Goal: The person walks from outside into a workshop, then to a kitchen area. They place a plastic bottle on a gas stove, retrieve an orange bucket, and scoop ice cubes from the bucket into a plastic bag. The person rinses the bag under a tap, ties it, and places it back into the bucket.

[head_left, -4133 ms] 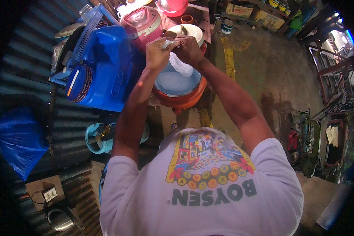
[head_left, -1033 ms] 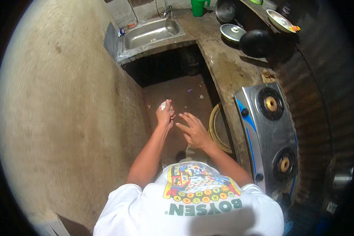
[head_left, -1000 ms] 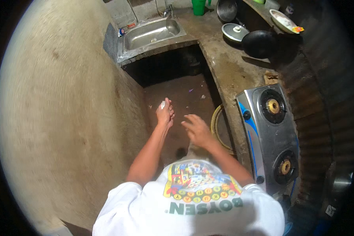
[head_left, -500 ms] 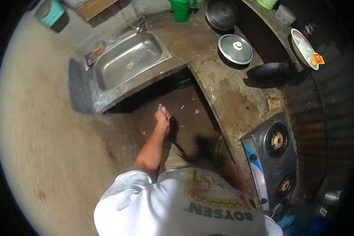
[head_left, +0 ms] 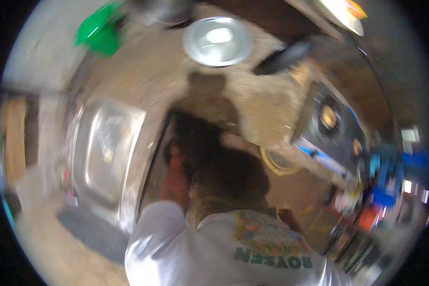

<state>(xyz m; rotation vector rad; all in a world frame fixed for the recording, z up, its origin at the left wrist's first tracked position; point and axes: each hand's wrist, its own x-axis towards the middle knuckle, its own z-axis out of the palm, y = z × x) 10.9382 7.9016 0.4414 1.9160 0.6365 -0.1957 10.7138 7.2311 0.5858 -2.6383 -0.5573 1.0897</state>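
Observation:
My left hand [head_left: 176, 159] is low in front of me, in deep shadow and smeared by motion, beside the dark front edge of the concrete counter [head_left: 257, 114]. Its fingers and anything in them cannot be made out. Of my right arm only a dim, blurred piece [head_left: 288, 219] shows beside my white shirt [head_left: 176, 243]; that hand is out of sight. Closest to the left hand is the steel sink [head_left: 128, 162] on the left. A round lidded pan [head_left: 218, 42] sits on the counter ahead.
A two-burner gas stove [head_left: 329, 124] stands at the right, with a pale yellow hose [head_left: 279, 164] looping below the counter edge. A dark wok [head_left: 286, 56] lies behind. A green pail [head_left: 100, 31] is at the far left. Blurred blue items [head_left: 386, 186] crowd the right side.
My view has swung to the right, so the sink now lies further left and the stove further up. My left hand, earlier clearly lit with fingers curled over something whitish, is now shadowed and blurred.

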